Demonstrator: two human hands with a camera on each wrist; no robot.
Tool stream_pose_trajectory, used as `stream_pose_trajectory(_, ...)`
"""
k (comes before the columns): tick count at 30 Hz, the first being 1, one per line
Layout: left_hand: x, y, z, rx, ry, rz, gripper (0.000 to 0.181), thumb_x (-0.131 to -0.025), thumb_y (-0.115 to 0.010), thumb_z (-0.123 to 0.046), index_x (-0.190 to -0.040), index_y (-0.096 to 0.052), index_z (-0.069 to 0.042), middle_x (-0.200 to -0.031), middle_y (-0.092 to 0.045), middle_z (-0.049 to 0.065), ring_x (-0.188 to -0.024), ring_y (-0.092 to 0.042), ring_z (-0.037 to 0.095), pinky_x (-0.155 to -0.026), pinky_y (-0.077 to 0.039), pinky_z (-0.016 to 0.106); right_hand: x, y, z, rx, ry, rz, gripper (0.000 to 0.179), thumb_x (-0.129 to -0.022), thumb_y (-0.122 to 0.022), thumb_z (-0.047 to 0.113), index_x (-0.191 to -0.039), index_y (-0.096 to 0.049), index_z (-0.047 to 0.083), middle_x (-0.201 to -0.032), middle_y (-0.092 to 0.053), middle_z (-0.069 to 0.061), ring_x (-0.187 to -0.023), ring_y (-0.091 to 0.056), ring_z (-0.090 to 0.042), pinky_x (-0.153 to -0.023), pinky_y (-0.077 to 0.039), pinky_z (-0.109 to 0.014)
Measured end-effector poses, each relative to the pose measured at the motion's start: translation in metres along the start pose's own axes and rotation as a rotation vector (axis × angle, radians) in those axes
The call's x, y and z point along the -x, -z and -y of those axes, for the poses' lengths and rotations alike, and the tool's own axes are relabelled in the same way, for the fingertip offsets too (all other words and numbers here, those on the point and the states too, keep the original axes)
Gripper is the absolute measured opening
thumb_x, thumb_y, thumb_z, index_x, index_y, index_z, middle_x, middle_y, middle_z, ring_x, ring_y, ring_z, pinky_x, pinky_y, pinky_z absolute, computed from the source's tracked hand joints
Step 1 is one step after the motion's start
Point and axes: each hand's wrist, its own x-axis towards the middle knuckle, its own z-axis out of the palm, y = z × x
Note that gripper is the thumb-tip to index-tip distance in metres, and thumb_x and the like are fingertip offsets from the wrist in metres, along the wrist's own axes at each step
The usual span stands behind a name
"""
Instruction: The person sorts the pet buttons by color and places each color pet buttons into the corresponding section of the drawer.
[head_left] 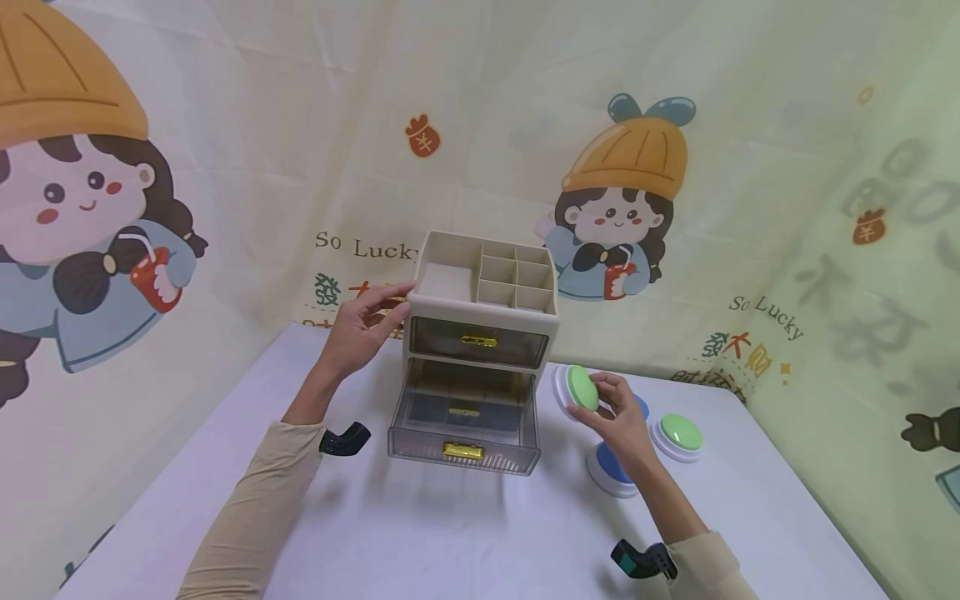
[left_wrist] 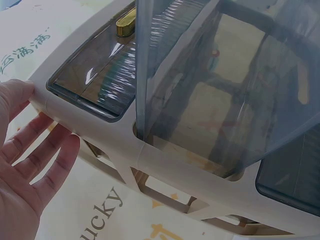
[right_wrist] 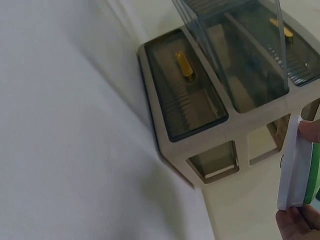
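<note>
A beige desktop drawer organizer (head_left: 483, 316) stands on the table, its clear middle drawer (head_left: 498, 461) pulled out. The top drawer (head_left: 435, 340) and the bottom one, seen through the clear plastic, are closed. My left hand (head_left: 358, 329) rests its fingertips on the organizer's upper left side; the left wrist view shows the fingers (left_wrist: 37, 157) loosely spread along the frame. To the right of the organizer, my right hand (head_left: 624, 423) pinches a round green push button (head_left: 582, 389) by its white rim, tilted and raised. In the right wrist view the white base (right_wrist: 294, 165) is edge-on between thumb and fingers.
Below the right hand lies a blue push button (head_left: 613, 467), partly covered by the wrist. Another blue button (head_left: 642, 406) shows behind the hand. A second green button (head_left: 682, 432) lies farther right on the white table (head_left: 465, 550). A printed cloth (head_left: 480, 100) hangs behind.
</note>
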Motion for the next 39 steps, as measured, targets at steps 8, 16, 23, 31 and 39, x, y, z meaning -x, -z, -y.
stream_pose_trajectory(8,0.003,-0.001,-0.03,-0.001,0.015,0.008,0.041,-0.1,-0.061,0.0,-0.141,-0.058,0.003,-0.138,-0.059,0.025,-0.108,-0.059,-0.003,-0.085,-0.053,0.014,0.019,0.003,0.015,0.043,0.067,-0.016,0.071,-0.086,-0.085,0.023,-0.141,-0.042,0.01,-0.149,-0.052,-0.012,-0.14,-0.046,-0.026,-0.118,-0.036,-0.038)
stream_pose_trajectory(16,0.002,-0.001,-0.015,-0.02,0.029,-0.002,0.041,-0.1,-0.062,-0.001,-0.141,-0.059,0.001,-0.138,-0.061,0.021,-0.109,-0.06,0.0,-0.084,-0.053,0.014,0.036,-0.001,0.034,0.002,0.123,-0.013,0.068,-0.085,-0.084,0.014,-0.139,-0.044,0.01,-0.143,-0.054,-0.007,-0.13,-0.05,-0.018,-0.106,-0.039,-0.012)
stream_pose_trajectory(23,0.0,-0.001,0.003,-0.024,0.022,-0.008,0.042,-0.1,-0.064,-0.005,-0.142,-0.061,-0.007,-0.137,-0.063,0.013,-0.11,-0.061,0.001,-0.084,-0.053,0.015,0.047,-0.008,0.046,-0.033,0.228,-0.003,0.067,-0.083,-0.083,0.004,-0.137,-0.044,0.005,-0.138,-0.056,-0.006,-0.125,-0.054,-0.012,-0.104,-0.042,-0.011)
stream_pose_trajectory(31,0.0,0.0,0.005,-0.004,0.005,-0.002,0.041,-0.101,-0.065,-0.01,-0.142,-0.062,-0.013,-0.138,-0.064,0.008,-0.111,-0.063,0.006,-0.085,-0.055,0.018,0.056,-0.015,0.055,-0.019,0.392,0.002,0.068,-0.075,-0.085,-0.007,-0.133,-0.049,0.001,-0.137,-0.053,-0.004,-0.125,-0.056,-0.011,-0.102,-0.047,-0.016)
stream_pose_trajectory(39,0.0,0.0,0.005,-0.015,0.001,-0.003,0.041,-0.101,-0.065,-0.011,-0.141,-0.063,-0.013,-0.137,-0.064,0.008,-0.111,-0.063,0.006,-0.085,-0.055,0.018,0.059,-0.024,0.063,0.006,0.548,-0.001,0.068,-0.07,-0.087,-0.01,-0.129,-0.054,0.001,-0.136,-0.055,-0.009,-0.126,-0.055,-0.011,-0.106,-0.045,-0.019)
